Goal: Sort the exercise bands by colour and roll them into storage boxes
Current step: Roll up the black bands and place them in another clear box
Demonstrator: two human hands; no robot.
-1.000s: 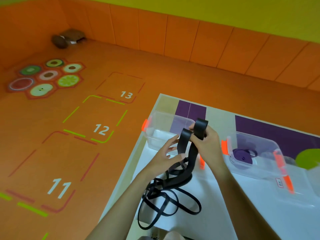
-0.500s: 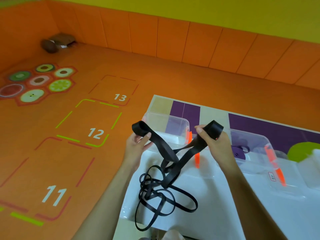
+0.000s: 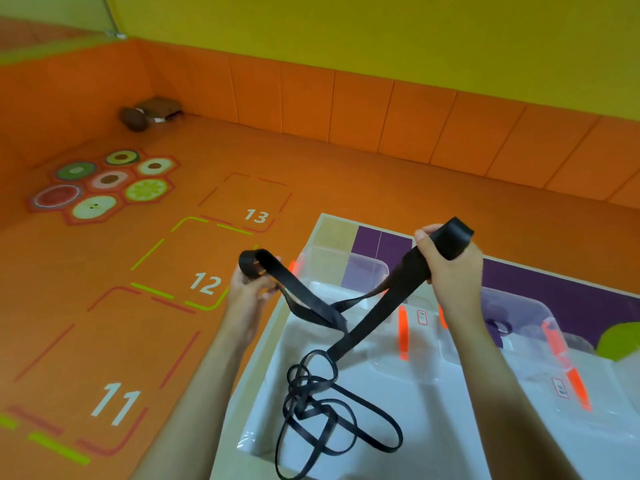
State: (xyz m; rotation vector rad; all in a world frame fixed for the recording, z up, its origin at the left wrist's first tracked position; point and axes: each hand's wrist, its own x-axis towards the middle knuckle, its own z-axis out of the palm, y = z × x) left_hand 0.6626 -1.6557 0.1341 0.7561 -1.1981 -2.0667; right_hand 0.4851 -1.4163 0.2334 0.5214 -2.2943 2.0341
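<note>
While your left hand [image 3: 247, 292] and right hand [image 3: 446, 268] each clench a looped end of the black bands [image 3: 377, 304], their tangle [image 3: 311, 393] lies below and between them (slightly nearer the left).

Black exercise bands [image 3: 346, 407]; a purple band [image 3: 499, 329] sits inside one of the clear storage boxes [image 3: 346, 266] with orange latches [image 3: 402, 332]. White table [image 3: 337, 233] with purple and beige squares. Orange floor [image 3: 104, 323], fruit-slice hexagons [image 3: 107, 181] at upper left, white numbers [image 3: 206, 283] in red-and-green outlines.
</note>
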